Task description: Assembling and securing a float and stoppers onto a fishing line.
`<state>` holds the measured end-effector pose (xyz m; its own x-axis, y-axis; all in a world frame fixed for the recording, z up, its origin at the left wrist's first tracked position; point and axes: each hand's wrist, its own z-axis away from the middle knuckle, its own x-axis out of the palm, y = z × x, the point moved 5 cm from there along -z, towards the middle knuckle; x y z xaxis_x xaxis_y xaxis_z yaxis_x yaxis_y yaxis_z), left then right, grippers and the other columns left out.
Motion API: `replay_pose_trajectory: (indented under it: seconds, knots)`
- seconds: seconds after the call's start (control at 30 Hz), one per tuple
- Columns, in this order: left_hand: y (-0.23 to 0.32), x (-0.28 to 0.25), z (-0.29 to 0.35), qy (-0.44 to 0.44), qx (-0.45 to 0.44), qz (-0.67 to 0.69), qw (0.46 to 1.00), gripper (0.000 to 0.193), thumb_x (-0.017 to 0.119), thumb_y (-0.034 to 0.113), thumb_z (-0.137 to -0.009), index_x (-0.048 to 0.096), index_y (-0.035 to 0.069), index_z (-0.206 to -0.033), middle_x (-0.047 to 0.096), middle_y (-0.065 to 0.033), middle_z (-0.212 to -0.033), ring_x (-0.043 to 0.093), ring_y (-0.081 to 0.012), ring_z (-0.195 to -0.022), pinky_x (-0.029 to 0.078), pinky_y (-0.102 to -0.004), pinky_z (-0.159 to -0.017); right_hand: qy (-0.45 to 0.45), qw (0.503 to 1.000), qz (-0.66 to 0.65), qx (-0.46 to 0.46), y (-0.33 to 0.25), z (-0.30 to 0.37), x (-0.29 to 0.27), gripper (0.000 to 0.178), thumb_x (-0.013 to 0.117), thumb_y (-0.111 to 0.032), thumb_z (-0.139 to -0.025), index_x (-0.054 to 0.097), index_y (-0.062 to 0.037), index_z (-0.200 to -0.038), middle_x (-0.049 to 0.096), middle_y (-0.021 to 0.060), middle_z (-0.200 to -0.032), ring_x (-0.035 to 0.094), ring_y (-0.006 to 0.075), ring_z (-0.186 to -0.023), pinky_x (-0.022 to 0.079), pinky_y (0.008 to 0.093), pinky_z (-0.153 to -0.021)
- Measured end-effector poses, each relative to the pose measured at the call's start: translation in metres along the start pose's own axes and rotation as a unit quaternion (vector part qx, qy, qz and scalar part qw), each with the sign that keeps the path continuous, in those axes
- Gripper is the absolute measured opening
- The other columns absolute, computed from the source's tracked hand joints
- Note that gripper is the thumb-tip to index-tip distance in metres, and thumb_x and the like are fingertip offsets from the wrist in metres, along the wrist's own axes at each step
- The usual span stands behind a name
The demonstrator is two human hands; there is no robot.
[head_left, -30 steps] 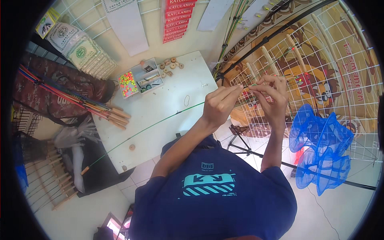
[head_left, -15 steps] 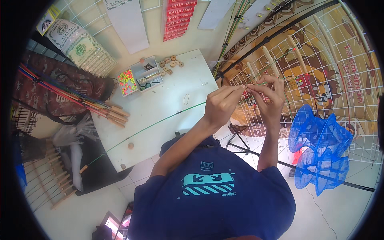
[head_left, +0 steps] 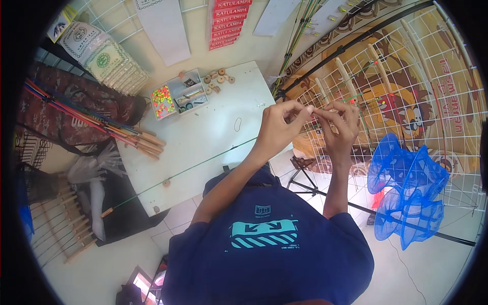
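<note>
A slim green fishing rod (head_left: 193,166) slants across the white table, its wooden handle (head_left: 107,212) sticking out past the table's lower left edge. The rod's thinner end runs up to my hands, above the table's right side. My left hand (head_left: 280,126) pinches it with thumb and forefinger, the other fingers curled. Fingertip to fingertip with it, my right hand (head_left: 338,126) is also closed in a pinch on the thin end. A tiny reddish bit shows between the fingertips, too small to name.
On the white table (head_left: 213,122) stand a compartment box (head_left: 187,81) with bright beads and small parts, cork rings (head_left: 221,71), a loose loop of line (head_left: 237,124) and wooden-handled rods (head_left: 150,145). At right are a white wire grid (head_left: 432,127), blue nets (head_left: 406,178) and a tripod (head_left: 310,188).
My left hand has turned a little, opening a gap between thumb and forefinger while the tips stay together. My right hand's fingers have shifted slightly. The rod still reaches my hands.
</note>
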<state>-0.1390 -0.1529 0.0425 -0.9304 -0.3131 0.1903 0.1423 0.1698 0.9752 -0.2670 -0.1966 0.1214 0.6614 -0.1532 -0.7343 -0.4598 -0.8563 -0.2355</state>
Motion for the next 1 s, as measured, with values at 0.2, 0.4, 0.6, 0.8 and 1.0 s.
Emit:
replay_pose_trajectory:
  seconds: [0.2,0.4,0.6,0.8,1.0]
  knots:
    - [-0.009,0.002,-0.001,0.011,-0.033,0.117,0.993,0.023,0.061,0.016,-0.094,0.068,-0.004,-0.103,0.071,-0.0082,-0.082,0.065,-0.0079,-0.075,0.05,-0.0222,-0.07,-0.001,1.0,0.007,-0.014,-0.003,0.001,0.0,0.03,0.076,0.0,-0.068,0.075,-0.0166,-0.093,0.06,-0.0023,-0.09,0.05,0.0189,-0.086,0.041,0.0337,-0.074]
    - [-0.011,0.002,-0.005,-0.015,-0.068,0.099,0.993,0.023,0.062,0.017,-0.094,0.067,-0.003,-0.101,0.07,-0.0071,-0.08,0.064,-0.0076,-0.072,0.05,-0.022,-0.068,-0.004,1.0,0.024,-0.014,-0.002,0.004,0.002,0.029,0.076,-0.002,-0.069,0.075,-0.017,-0.093,0.06,-0.0031,-0.09,0.05,0.019,-0.086,0.04,0.0341,-0.075]
    - [-0.022,0.003,-0.012,-0.023,-0.058,0.123,0.99,0.019,0.063,0.018,-0.092,0.062,-0.001,-0.096,0.07,-0.006,-0.078,0.064,-0.0054,-0.068,0.044,-0.0189,-0.057,-0.018,0.999,0.022,-0.013,0.0,0.006,0.006,0.03,0.075,-0.002,-0.071,0.074,-0.0168,-0.096,0.059,-0.0028,-0.094,0.049,0.0186,-0.085,0.039,0.0338,-0.075]
    - [-0.013,0.001,-0.016,-0.012,-0.037,-0.003,0.999,0.018,0.057,0.018,-0.096,0.058,0.0,-0.098,0.067,-0.0047,-0.077,0.057,-0.0048,-0.064,0.042,-0.0207,-0.058,-0.011,0.996,-0.035,0.078,-0.002,0.005,0.005,0.027,0.074,0.001,-0.075,0.072,-0.0104,-0.099,0.058,0.0053,-0.098,0.054,0.0207,-0.086,0.045,0.0338,-0.071]
    - [-0.006,-0.001,-0.021,0.012,-0.019,-0.048,0.999,0.017,0.056,0.019,-0.096,0.057,0.002,-0.098,0.067,-0.0043,-0.075,0.05,-0.0032,-0.056,0.038,-0.0219,-0.051,0.017,0.997,0.07,0.016,0.006,0.015,0.01,0.026,0.073,0.0,-0.076,0.068,-0.0085,-0.1,0.053,0.0074,-0.098,0.054,0.0248,-0.094,0.046,0.0396,-0.08]
